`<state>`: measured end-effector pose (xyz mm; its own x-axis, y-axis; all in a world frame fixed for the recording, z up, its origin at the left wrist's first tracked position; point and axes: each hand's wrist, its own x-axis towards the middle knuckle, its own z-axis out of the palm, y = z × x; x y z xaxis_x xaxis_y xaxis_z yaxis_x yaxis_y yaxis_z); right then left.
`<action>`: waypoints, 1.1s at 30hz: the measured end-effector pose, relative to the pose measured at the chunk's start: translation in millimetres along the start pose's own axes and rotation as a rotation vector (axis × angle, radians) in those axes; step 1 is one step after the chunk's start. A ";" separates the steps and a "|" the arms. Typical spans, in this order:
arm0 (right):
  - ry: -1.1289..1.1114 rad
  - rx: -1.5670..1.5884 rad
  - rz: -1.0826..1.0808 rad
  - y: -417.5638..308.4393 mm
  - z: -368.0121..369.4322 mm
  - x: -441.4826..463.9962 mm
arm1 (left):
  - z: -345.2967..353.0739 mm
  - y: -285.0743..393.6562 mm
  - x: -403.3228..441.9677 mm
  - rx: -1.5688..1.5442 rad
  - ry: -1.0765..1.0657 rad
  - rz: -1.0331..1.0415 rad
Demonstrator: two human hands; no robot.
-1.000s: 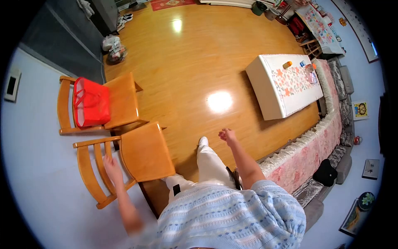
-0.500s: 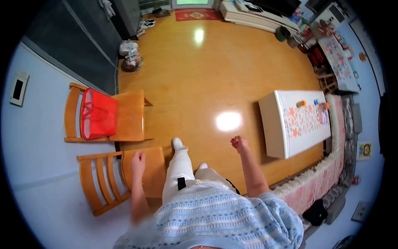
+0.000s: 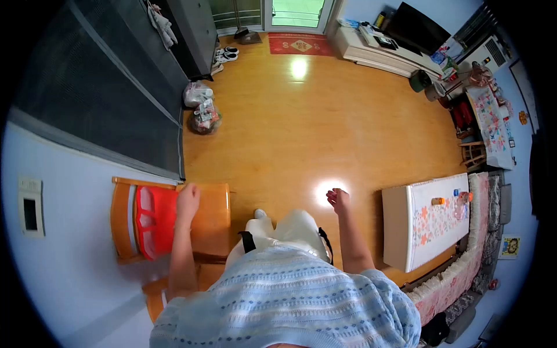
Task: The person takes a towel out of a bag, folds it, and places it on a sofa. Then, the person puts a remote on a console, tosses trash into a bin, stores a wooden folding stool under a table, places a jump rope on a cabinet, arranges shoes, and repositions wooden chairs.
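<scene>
My left hand [image 3: 187,200] hangs over a wooden chair [image 3: 212,217], its fingers curled closed and nothing showing in them. From this view it overlaps the edge of a red tote bag [image 3: 165,217] that stands against the chair's backrest; whether it touches the bag I cannot tell. On the other side, my right hand [image 3: 338,200] is held out above the floor, fingers loosely bent and a little apart, holding nothing. The closest thing to it is a white coffee table [image 3: 396,229] with a flowered cover, a short way to the right.
A second wooden chair [image 3: 153,298] is partly hidden by my left arm. Plastic bags [image 3: 204,116] sit by the dark sliding door. Shoes [image 3: 226,55], a red doormat [image 3: 299,43] and a TV cabinet [image 3: 371,55] lie farther ahead. A covered sofa [image 3: 447,287] runs along the right.
I have moved forward: the chairs and coffee table sit lower in view, and the door and TV show more. My left hand has passed from the nearer chair to the one with the bag.
</scene>
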<state>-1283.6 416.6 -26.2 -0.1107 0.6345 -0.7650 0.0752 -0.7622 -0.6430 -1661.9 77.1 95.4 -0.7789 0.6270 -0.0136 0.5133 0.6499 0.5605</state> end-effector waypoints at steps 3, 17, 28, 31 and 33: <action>0.022 0.117 0.002 -21.5 24.0 25.2 | 10.8 37.7 84.7 -0.150 0.020 0.100; -0.239 0.403 0.069 -219.3 153.4 265.1 | 49.1 99.4 372.6 -0.127 -0.128 -0.058; -0.186 0.127 -0.017 -382.3 439.9 354.9 | 66.9 41.0 573.0 -0.158 -0.107 -0.152; -0.356 0.202 0.070 -362.7 461.7 414.9 | 58.2 25.4 659.5 -0.147 -0.084 -0.104; -0.514 0.335 0.254 -364.9 475.8 420.2 | 45.0 24.1 723.7 -0.092 -0.100 0.000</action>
<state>-1829.1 900.0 -95.5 -0.5950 0.3509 -0.7231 -0.1414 -0.9313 -0.3356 -2197.1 565.8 61.7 -0.7367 0.6696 -0.0938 0.4741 0.6105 0.6344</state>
